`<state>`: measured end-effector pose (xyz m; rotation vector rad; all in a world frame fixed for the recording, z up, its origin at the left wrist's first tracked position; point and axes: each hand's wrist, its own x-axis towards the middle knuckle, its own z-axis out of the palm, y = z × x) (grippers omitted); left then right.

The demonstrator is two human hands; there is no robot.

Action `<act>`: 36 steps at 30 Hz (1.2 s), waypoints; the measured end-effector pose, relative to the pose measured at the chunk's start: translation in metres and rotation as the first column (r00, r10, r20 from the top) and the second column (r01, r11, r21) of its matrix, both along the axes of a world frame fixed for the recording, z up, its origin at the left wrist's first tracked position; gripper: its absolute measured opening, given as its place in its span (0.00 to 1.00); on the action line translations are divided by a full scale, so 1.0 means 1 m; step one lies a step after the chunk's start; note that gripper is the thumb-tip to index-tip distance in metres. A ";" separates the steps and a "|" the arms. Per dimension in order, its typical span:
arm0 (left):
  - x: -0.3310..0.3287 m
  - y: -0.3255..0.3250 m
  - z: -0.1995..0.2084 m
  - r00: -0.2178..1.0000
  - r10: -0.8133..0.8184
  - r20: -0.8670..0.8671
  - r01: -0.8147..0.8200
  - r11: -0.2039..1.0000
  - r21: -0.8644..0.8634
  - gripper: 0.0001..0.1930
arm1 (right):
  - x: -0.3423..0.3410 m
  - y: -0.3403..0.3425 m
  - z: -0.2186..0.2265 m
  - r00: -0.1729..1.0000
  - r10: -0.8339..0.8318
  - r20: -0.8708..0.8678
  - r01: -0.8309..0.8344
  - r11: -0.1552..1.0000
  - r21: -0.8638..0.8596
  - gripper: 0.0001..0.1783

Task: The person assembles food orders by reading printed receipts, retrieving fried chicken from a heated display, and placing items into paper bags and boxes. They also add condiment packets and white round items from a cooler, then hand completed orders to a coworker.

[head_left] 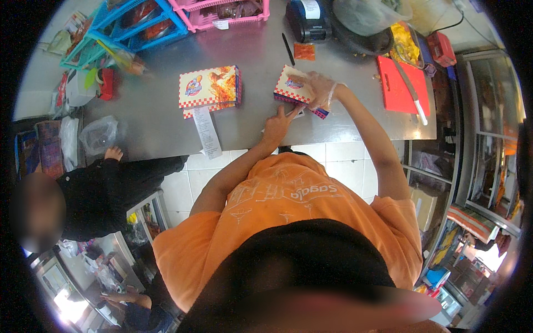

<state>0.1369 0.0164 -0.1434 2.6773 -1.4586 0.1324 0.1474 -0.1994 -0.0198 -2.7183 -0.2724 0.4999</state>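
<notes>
A small cardboard food box (288, 83) with a red checkered border sits on the steel counter in front of me. My right hand (322, 91), in a clear plastic glove, grips its right side and covers part of the lid. My bare left hand (276, 126) reaches to the near edge of the box, two fingers spread against it. A slip of white paper shows partly under the box, beside the left fingers. To the left rests a larger, closed food box (208, 86) in a similar print, with a long printed receipt (207, 133) hanging from its near side.
A red cutting board (397, 83) with a knife (411, 91) lies right. Behind are a black printer (308, 22), a pen (288, 49), an orange sachet (304, 51) and blue and pink baskets (139, 25). Another person's hand (114, 153) rests at the left counter edge.
</notes>
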 end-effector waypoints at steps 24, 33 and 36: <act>0.018 0.088 0.027 0.771 0.135 -0.623 -0.303 0.938 -0.171 0.11 | -0.018 0.041 -0.024 0.954 -0.247 0.169 0.287 0.916 -0.281 0.51; 0.016 0.095 0.038 0.506 0.170 -0.845 -0.417 0.906 -0.068 0.18 | -0.017 0.049 -0.020 0.943 -0.323 0.081 0.331 0.888 -0.318 0.55; 0.023 0.088 0.027 0.377 0.110 -0.920 -0.474 0.876 -0.089 0.20 | -0.004 0.035 -0.005 0.980 -0.200 0.011 0.200 0.976 -0.084 0.61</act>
